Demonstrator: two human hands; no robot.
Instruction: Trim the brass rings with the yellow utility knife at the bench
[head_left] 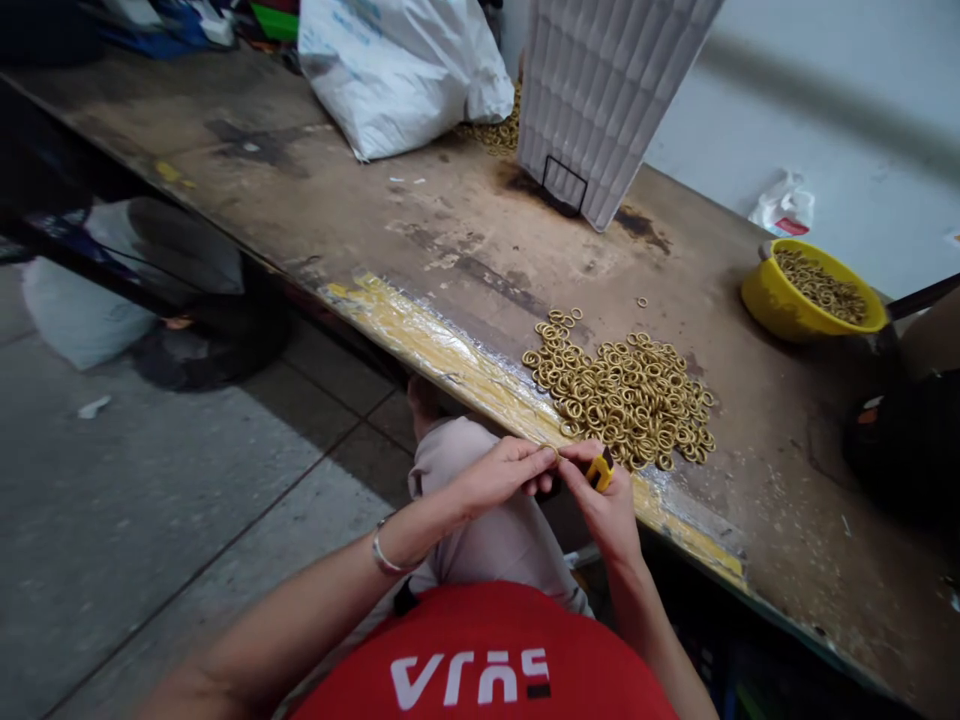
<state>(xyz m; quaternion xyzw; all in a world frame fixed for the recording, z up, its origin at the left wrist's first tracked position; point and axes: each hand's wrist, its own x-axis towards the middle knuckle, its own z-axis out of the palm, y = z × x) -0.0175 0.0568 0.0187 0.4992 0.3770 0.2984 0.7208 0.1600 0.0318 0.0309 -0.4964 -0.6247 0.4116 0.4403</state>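
Observation:
My left hand (519,468) is closed in a pinch on a small brass-coloured ring (551,450) over the table's front edge. Meeting it from the other side, my right hand (606,492) is wrapped round a yellow and black utility knife (601,470); its thumb and fingers come up against the ring. The knife's blade is hidden, and I cannot tell whether it touches the ring. Just beyond both hands, a heap of similar rings (630,395) lies on the tabletop, with one loose ring (642,302) apart from it.
A yellow bowl (780,305) of small brass-coloured pieces stands at the right. Toward the back are a white sack (405,75) and a tall ribbed grey panel (592,100), with more rings between them. Yellow tape (427,340) covers part of the wooden table's (360,215) front edge.

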